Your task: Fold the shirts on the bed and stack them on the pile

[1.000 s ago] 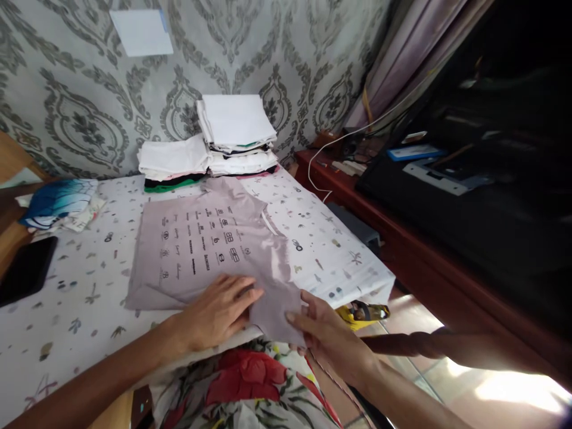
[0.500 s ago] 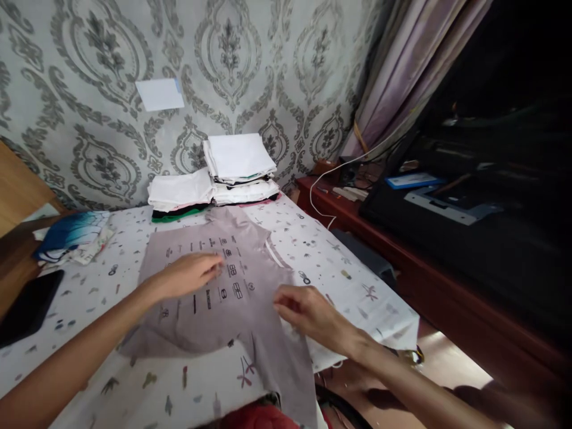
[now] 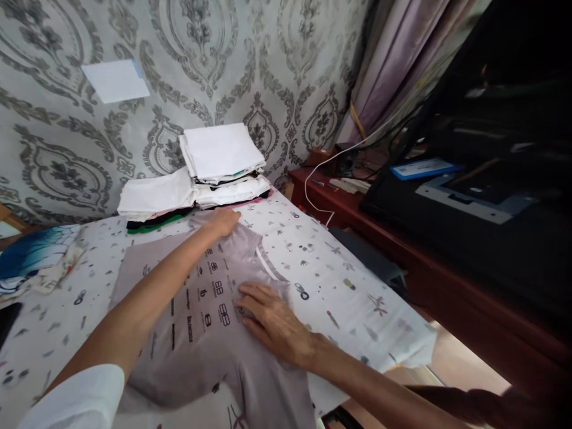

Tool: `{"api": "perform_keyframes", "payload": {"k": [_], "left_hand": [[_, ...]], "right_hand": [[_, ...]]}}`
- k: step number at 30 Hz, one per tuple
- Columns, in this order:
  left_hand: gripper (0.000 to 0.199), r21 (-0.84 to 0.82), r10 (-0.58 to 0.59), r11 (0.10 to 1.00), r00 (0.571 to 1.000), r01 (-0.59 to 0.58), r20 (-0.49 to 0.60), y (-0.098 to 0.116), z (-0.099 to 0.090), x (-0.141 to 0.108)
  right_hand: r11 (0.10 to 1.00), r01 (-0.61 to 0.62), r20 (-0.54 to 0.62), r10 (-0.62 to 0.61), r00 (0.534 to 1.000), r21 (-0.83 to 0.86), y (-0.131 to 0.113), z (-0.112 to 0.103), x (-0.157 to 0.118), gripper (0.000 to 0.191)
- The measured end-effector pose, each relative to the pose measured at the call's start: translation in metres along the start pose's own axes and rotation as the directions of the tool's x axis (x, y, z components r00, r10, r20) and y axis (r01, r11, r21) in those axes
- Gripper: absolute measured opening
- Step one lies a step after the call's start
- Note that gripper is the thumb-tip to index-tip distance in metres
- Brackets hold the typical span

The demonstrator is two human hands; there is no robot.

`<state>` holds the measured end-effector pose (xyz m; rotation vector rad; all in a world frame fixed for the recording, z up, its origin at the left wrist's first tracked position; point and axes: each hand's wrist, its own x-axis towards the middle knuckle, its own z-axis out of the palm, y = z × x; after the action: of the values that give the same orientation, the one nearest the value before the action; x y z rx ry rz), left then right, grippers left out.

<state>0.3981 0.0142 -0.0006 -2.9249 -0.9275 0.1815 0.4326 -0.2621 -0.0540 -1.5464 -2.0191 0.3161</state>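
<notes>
A greyish-mauve T-shirt (image 3: 196, 357) with rows of dark printed logos lies spread on the patterned white cloth, its neckline turned to the right. My left hand (image 3: 226, 221) reaches across to the shirt's far sleeve, close to the folded stacks. Its fingers are drawn together on the fabric there; the fingertips are partly hidden. Flat on the shirt's chest, just below the collar, rests my right hand (image 3: 274, 325), fingers stretched and a little apart. The near sleeve hangs toward the table's front edge.
Folded white clothes stand in a taller stack (image 3: 223, 152) and a lower stack (image 3: 156, 193) against the wall. Blue-and-white folded cloth (image 3: 38, 256) and a black phone (image 3: 8, 322) lie at left. A reddish-brown cabinet (image 3: 402, 262) with a large black screen (image 3: 500, 149) borders the right.
My left hand has moved from above the print to the far sleeve. My right hand has come down from near the collar onto the chest and flattened. The view has shifted closer.
</notes>
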Motion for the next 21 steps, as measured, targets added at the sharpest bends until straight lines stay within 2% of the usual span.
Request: {"api": "perform_keyframes", "payload": {"k": [6,10,12,15,17,19,21], "left_hand": [[0.040,-0.011,-0.043,0.999,0.995,0.042,-0.090,0.002,0.004,0.013],[0.041,-0.071,-0.115,0.992,0.982,0.105,-0.147,0.005,0.014,0.001],[0.042,-0.139,-0.102,0.987,0.977,0.077,-0.187,0.009,0.021,-0.016],[0.043,-0.313,0.061,0.938,0.959,-0.150,-0.276,0.012,0.035,-0.054],[0.043,-0.345,0.136,0.908,0.946,-0.237,-0.294,0.008,0.044,-0.081],[0.045,-0.334,0.134,0.915,0.952,-0.225,-0.275,-0.005,0.052,-0.103],[0.049,-0.339,0.083,0.926,0.964,-0.168,-0.251,-0.023,0.058,-0.121]], "right_hand": [[0.998,-0.040,0.044,0.042,0.998,-0.046,-0.003,-0.004,0.002,0.031],[0.997,-0.032,0.057,0.036,0.998,-0.071,-0.001,-0.004,0.010,0.032],[0.997,-0.010,0.064,0.015,0.998,-0.079,0.004,-0.002,0.019,0.035],[0.995,0.035,0.100,-0.025,0.995,-0.096,0.020,-0.002,0.039,0.042],[0.990,0.032,0.113,-0.017,0.993,-0.134,0.035,-0.006,0.054,0.045],[0.978,-0.009,0.099,0.030,0.995,-0.206,0.050,-0.010,0.069,0.045],[0.952,-0.059,0.058,0.080,0.995,-0.299,0.061,-0.013,0.084,0.041]]}}
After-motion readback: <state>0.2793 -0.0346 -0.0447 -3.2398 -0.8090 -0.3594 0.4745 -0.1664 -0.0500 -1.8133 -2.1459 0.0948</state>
